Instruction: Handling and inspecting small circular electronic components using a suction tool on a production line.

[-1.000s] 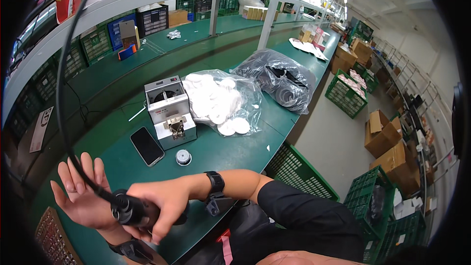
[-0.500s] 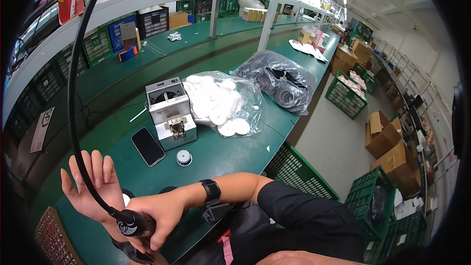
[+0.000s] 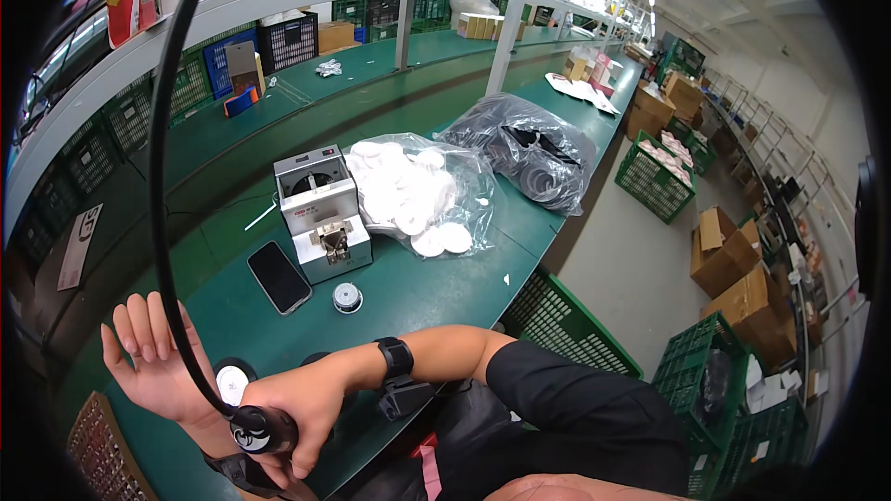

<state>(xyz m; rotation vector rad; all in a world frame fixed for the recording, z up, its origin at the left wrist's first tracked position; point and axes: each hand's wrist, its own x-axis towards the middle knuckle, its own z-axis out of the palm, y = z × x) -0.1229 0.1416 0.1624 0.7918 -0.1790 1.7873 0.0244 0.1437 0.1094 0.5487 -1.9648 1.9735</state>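
Note:
My right hand (image 3: 299,405) is wrapped round a black corded electric screwdriver (image 3: 264,430), seen from its cable end, so its tip is hidden. The thick black cable (image 3: 165,213) rises from it past my left hand. My left hand (image 3: 156,357) is raised palm up with its fingers stretched out, holding nothing, and its wrist lies beside and partly below the screwdriver. Between my hands on the green table sits a round part with a white face and dark rim (image 3: 233,380). Another dark round part (image 3: 318,359) is mostly covered by my right forearm.
Farther back stand a small silver round part (image 3: 347,298), a phone (image 3: 278,277), a grey bench machine (image 3: 325,213), a bag of white discs (image 3: 408,190) and a bag of dark parts (image 3: 531,153). A tray of small pieces (image 3: 107,450) lies at lower left; a green crate (image 3: 571,327) stands right.
My left hand has shifted slightly left and down, uncovering more of the white-faced round part. The cable has swung a little right. My right hand stays closed on the screwdriver.

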